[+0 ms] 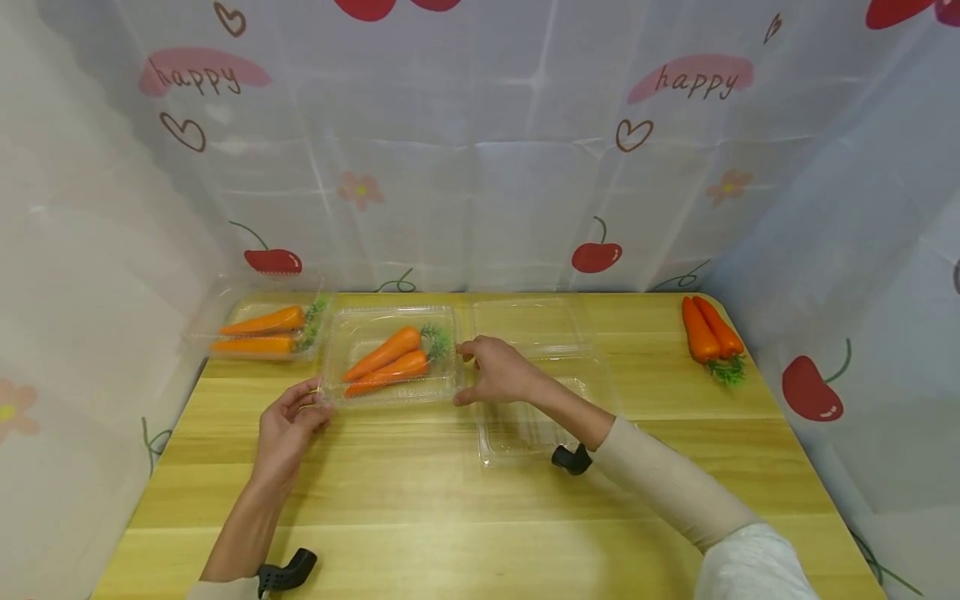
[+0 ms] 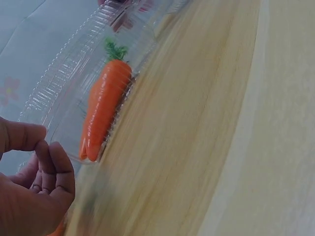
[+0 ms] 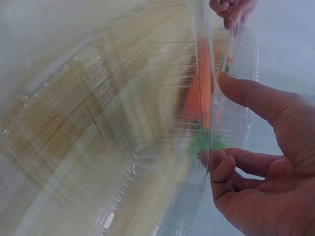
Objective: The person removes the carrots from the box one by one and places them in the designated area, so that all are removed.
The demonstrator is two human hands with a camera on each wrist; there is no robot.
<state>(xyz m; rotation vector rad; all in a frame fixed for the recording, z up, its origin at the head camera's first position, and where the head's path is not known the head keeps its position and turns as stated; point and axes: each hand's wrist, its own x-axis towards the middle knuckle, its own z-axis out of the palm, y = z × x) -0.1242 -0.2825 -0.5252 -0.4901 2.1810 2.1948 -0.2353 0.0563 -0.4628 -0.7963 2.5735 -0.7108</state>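
Observation:
Two orange carrots (image 1: 386, 360) with green tops lie inside a clear plastic clamshell box (image 1: 393, 313), whose lid lies over them. My left hand (image 1: 288, 429) pinches the box's left front corner; in the left wrist view, its thumb and fingers (image 2: 60, 169) meet at the rim. On the opposite side, my right hand (image 1: 504, 371) grips the right edge. Its thumb (image 3: 246, 93) and fingertips press the rim in the right wrist view. Whether the lid is fully snapped down cannot be told.
An open clear box (image 1: 491, 442) stands just right, partly under my right forearm. At the back left, another clear box (image 1: 217, 310) with its lid raised holds two carrots (image 1: 262, 321). Two more carrots (image 1: 708, 332) lie at the back right. A printed curtain (image 1: 480, 167) borders the wooden table (image 1: 420, 517).

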